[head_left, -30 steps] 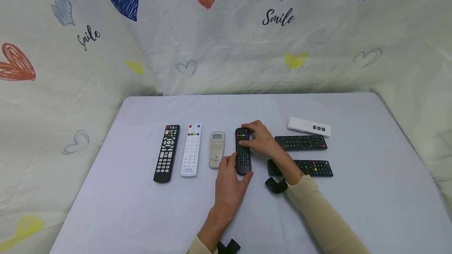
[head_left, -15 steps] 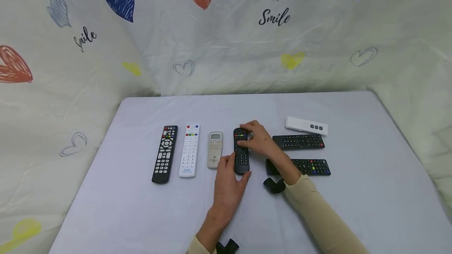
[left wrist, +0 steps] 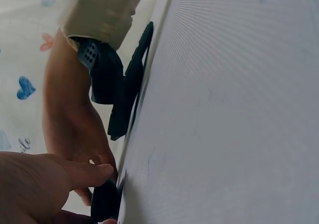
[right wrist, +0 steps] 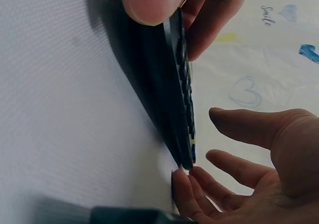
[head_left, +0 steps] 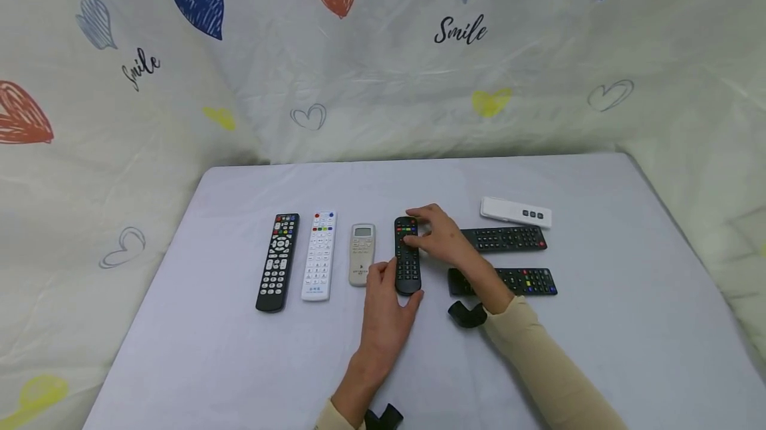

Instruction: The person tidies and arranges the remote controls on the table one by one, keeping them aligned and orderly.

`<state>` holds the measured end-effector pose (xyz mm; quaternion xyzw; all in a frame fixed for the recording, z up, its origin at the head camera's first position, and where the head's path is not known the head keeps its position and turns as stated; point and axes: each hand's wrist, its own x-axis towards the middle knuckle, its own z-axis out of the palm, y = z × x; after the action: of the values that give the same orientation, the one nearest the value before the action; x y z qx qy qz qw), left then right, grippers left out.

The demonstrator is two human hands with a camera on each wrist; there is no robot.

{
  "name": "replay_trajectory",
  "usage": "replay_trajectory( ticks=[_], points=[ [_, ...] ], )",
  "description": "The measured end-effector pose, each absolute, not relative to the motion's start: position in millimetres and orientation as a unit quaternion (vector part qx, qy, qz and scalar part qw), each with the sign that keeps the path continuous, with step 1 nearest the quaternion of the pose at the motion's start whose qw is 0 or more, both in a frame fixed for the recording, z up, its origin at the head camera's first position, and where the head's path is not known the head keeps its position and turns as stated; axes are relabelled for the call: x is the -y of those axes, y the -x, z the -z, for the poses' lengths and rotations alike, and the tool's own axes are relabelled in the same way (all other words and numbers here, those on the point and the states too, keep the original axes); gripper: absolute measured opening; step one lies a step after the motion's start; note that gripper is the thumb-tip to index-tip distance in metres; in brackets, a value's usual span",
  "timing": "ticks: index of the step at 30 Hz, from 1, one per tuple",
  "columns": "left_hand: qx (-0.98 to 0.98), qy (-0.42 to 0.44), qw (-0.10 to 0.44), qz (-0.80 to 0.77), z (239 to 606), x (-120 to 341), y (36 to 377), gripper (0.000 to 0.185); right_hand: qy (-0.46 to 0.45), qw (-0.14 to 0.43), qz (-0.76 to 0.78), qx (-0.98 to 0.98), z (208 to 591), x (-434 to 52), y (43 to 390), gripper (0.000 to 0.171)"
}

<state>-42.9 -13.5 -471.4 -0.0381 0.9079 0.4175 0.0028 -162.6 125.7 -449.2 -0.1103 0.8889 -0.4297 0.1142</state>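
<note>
In the head view a black remote control (head_left: 408, 270) lies upright on the white table, between both hands. My left hand (head_left: 383, 323) grips its near end, fingers along the left edge and thumb at the bottom corner. The left wrist view shows that end of the remote (left wrist: 104, 201) between thumb and finger. My right hand (head_left: 441, 237) is at the far end; its fingertips touch the end. Its thumb is held over the buttons, with a gap below it in the right wrist view, where the remote's side (right wrist: 154, 79) faces the camera.
Left of the held remote stand a beige remote with a screen (head_left: 362, 257), a white remote (head_left: 319, 257) and a black remote (head_left: 278, 264) in a row. To the right lie a white remote (head_left: 514, 211) and two black ones (head_left: 511, 238), partly behind the right arm.
The whole head view has drifted slightly left. The left hand keeps its grip on the black remote, and the right hand stays at the far end with its thumb over the buttons.
</note>
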Motion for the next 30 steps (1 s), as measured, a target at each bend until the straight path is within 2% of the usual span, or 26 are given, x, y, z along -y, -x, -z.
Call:
replay_trajectory(
  ticks=[11,22,26,30],
  points=[
    [-0.931,0.014,-0.067,-0.36,470.7,11.3,40.3,0.075,0.081,0.069,0.457,-0.883,439.5,-145.1,155.2,0.051],
    [-0.934,-0.066,-0.191,-0.295,467.6,0.8,42.2,0.052,0.043,0.029,0.467,-0.883,436.8,-170.0,145.9,0.044],
    [-0.933,-0.081,-0.21,-0.283,466.4,-4.4,43.2,0.044,0.035,0.014,0.461,-0.887,433.6,-174.7,142.9,0.042],
    [-0.927,-0.105,-0.206,-0.297,466.1,-9.2,43.2,0.039,0.024,0.002,0.459,-0.888,432.5,-181.2,140.0,0.041]
  ],
)
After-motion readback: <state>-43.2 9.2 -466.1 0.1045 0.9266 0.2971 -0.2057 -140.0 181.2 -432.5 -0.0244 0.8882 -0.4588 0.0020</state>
